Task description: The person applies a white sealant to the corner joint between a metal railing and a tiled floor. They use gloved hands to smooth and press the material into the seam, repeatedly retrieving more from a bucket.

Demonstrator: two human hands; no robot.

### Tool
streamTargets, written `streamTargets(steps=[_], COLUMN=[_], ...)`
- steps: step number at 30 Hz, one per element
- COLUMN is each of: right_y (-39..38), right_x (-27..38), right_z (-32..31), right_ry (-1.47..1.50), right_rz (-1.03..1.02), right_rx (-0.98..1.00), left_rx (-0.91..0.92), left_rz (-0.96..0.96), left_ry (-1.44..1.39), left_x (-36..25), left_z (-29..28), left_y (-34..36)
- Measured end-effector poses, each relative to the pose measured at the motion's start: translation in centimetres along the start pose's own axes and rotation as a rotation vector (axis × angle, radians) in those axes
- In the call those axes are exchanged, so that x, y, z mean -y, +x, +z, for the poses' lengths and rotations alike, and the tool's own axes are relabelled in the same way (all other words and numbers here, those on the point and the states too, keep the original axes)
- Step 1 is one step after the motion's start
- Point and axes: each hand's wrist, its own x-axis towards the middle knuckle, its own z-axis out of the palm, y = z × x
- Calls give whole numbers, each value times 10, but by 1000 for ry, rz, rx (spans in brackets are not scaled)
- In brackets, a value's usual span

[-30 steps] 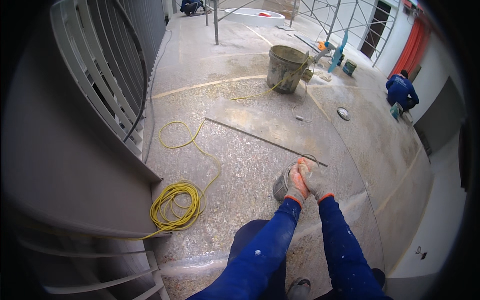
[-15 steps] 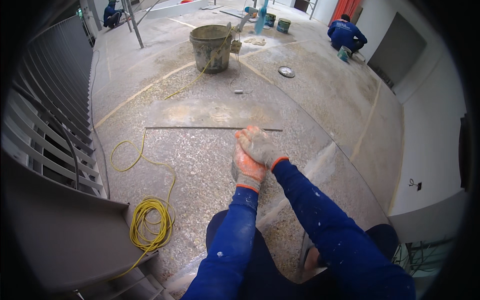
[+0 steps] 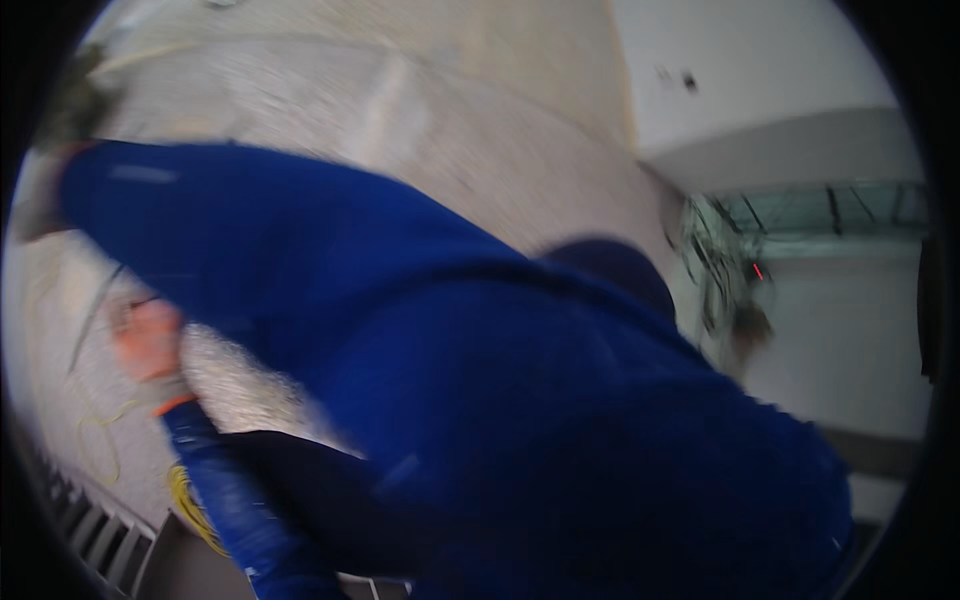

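Note:
The picture is heavily blurred. My right arm in a blue sleeve [image 3: 420, 330] fills the middle and reaches up to the far left, where my gloved right hand [image 3: 70, 105] shows only as a dark grey smear at the rim. My left hand [image 3: 145, 345], in an orange and grey glove with an orange cuff, hangs lower left over the speckled concrete floor [image 3: 480, 120]. Whether either hand holds something is hidden by the blur.
A yellow cable [image 3: 190, 500] lies coiled on the floor at lower left beside a grey metal grating [image 3: 100, 545]. A white wall [image 3: 760, 80] rises at upper right, with a tangle of wire [image 3: 720, 280] at its foot.
The view has swung sharply to the right and downward. My hands, pressed together in front of me before, are now apart, the right one far upper left, and my right sleeve covers most of the picture.

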Motion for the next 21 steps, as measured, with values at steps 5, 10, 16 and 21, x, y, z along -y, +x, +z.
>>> streamTargets(steps=[5, 10, 16, 21], right_y=[-9, -74, -92, -60], right_x=[17, 23, -12, -44], right_z=[-35, -31, 73, 86], right_ry=[-10, 162, 152, -115], right_rz=[-52, 115, -71, 167], right_rx=[-34, 160, 236, 406], left_rx=[131, 274, -332, -715], left_rz=[50, 334, 762, 1283], left_ry=[-921, 47, 1335, 2881], left_x=[-3, 29, 20, 2], left_z=[2, 20, 9, 10], left_y=[-7, 26, 0, -22])
